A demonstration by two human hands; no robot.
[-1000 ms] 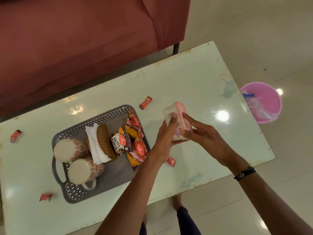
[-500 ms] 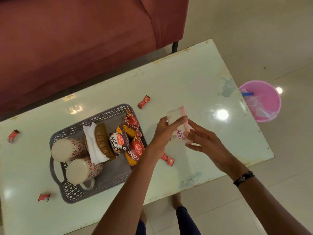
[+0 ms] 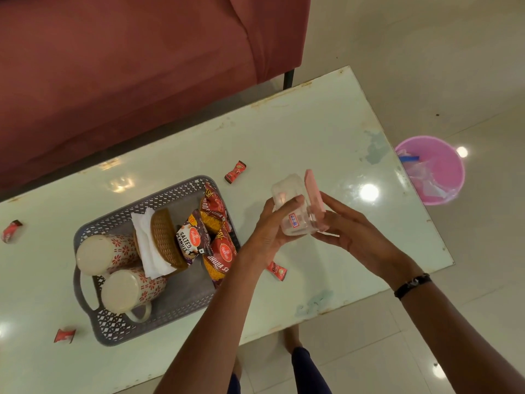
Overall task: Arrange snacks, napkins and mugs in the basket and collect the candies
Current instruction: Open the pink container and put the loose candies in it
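- Above the pale surface: a clear container with a pink lid is held tilted; it is gripped by the curled left hand, while the lid side is touched by the fingers of the right hand.
- In the grey basket: two mugs lying on their sides, white napkins, a woven coaster, snack packets.
- On the surface: four red candies, one beyond the basket, one beside the left wrist, two at the left.

Reads "SALTED PEANUTS" with a Haldiram's logo on the purple packet, "BHUJIA SEV" on the red packet just right, handwritten figures, unclear, on the clear box's sticker.
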